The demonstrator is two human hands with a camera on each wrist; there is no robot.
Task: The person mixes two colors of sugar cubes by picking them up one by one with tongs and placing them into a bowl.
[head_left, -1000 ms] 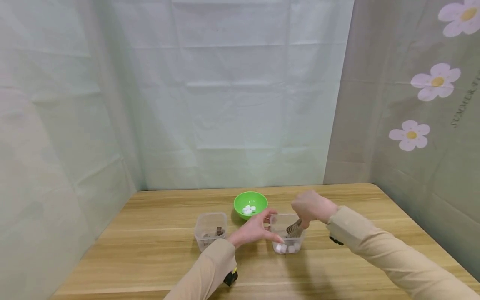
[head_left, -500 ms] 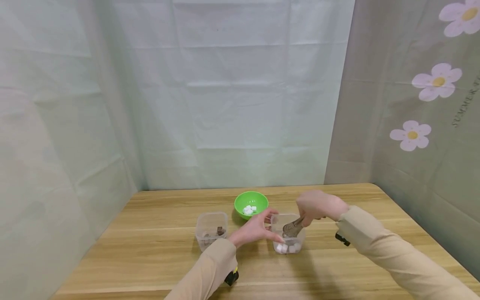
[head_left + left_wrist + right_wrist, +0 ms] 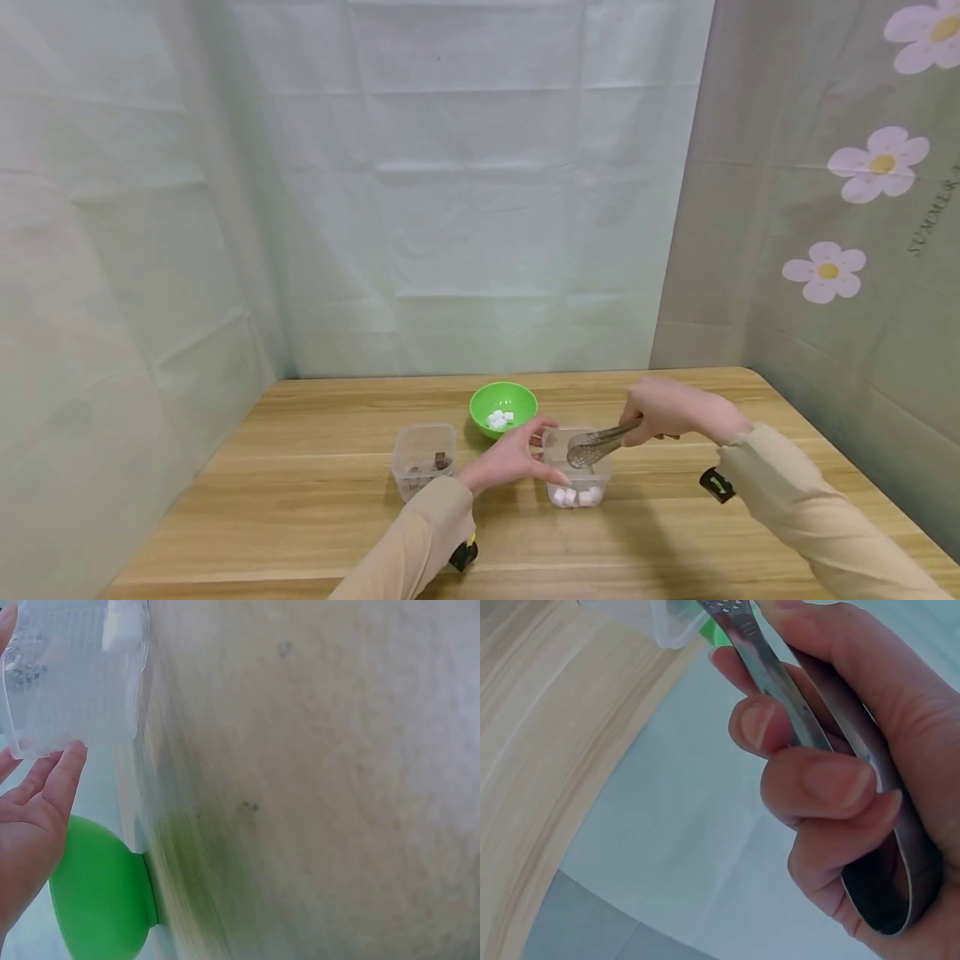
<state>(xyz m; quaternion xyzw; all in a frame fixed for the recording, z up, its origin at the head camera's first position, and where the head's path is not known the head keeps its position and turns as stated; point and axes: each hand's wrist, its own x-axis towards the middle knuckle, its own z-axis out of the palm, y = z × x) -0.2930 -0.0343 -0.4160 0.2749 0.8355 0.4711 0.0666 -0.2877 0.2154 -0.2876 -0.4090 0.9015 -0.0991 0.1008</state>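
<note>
In the head view my right hand (image 3: 675, 408) grips metal tongs (image 3: 598, 445) with perforated tips. The tips hang over a clear plastic container (image 3: 75, 694); whether they pinch anything cannot be made out. Several white cubes (image 3: 572, 497) lie at the bottom of this container. My left hand (image 3: 512, 460) holds it from the left, thumb at the near side and fingers at the back. The right wrist view shows my fingers curled round the tongs' bent handle (image 3: 847, 724). Behind my left hand stands a green bowl (image 3: 504, 394) with several white cubes (image 3: 498, 419) inside.
Another clear container (image 3: 422, 442) with several dark brown cubes (image 3: 440, 460) stands to the left of my left hand. Everything stands on a wooden table (image 3: 300, 483). Pale cloth sheets (image 3: 465, 208) hang behind and at both sides.
My right hand has moved right and slightly up, and the tongs have swung from steep to flatter, their tips rising in the container. My left hand stays on the container.
</note>
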